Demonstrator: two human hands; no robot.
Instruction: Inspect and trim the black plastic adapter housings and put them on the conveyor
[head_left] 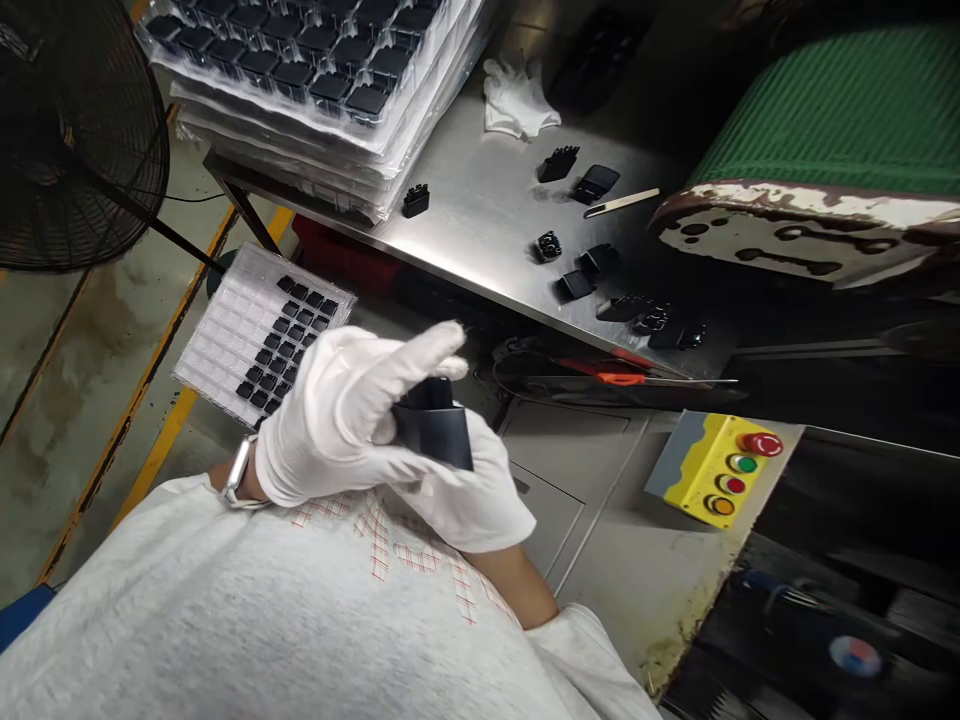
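A black part (435, 435) is pinched between the gloved fingers (427, 352) – left hand (337, 415) at its left, right hand (491, 495) at its right.

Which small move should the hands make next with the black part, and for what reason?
Probably a slight turn of the part to bring its covered side into view: the left hand and right hand both hold it, and their gloves hide some of it. Looking first seems wise before setting it into the partly filled tray.
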